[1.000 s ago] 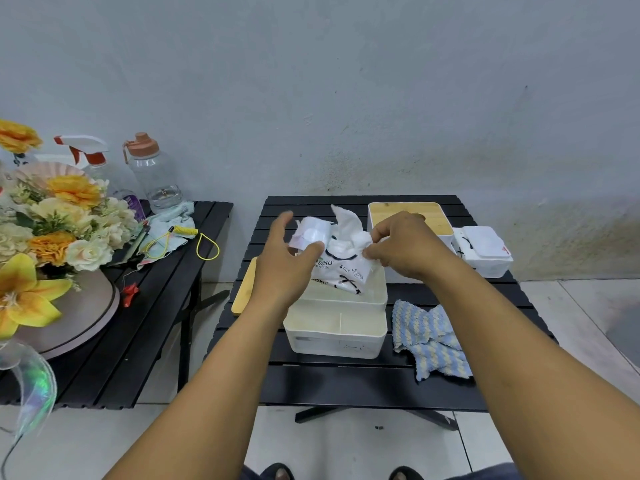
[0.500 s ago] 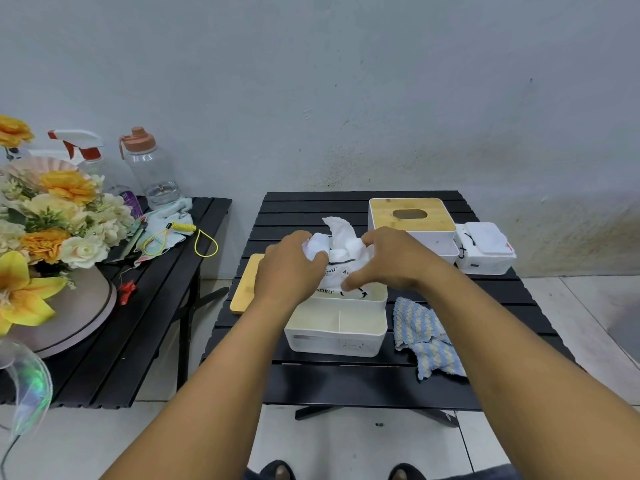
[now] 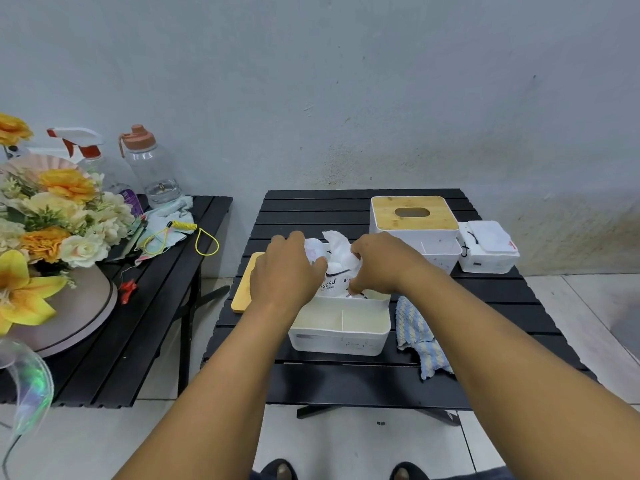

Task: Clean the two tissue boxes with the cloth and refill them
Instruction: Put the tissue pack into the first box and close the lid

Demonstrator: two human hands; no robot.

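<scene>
An open white tissue box point(image 3: 341, 337) stands on the black slatted table point(image 3: 502, 292), its front compartments bare. My left hand point(image 3: 285, 271) and my right hand point(image 3: 379, 265) both grip a white tissue pack point(image 3: 334, 277) and hold it down into the box's rear compartment; a tissue sticks up from its top. The box's bamboo lid point(image 3: 246, 284) lies flat to its left. A second white tissue box point(image 3: 414, 220) with a bamboo lid on stands at the back right. The blue and cream cloth point(image 3: 417, 337) lies crumpled right of the open box.
A small white lidded container point(image 3: 488, 251) sits at the table's back right. On a second black table point(image 3: 145, 306) to the left stand a flower arrangement point(image 3: 52, 216), a spray bottle point(image 3: 86, 150), a water bottle point(image 3: 152, 168), rags and a yellow cord point(image 3: 197, 233).
Both hands have lowered the tissue pack from above the open box down into its rear compartment. The camera view shifted slightly.
</scene>
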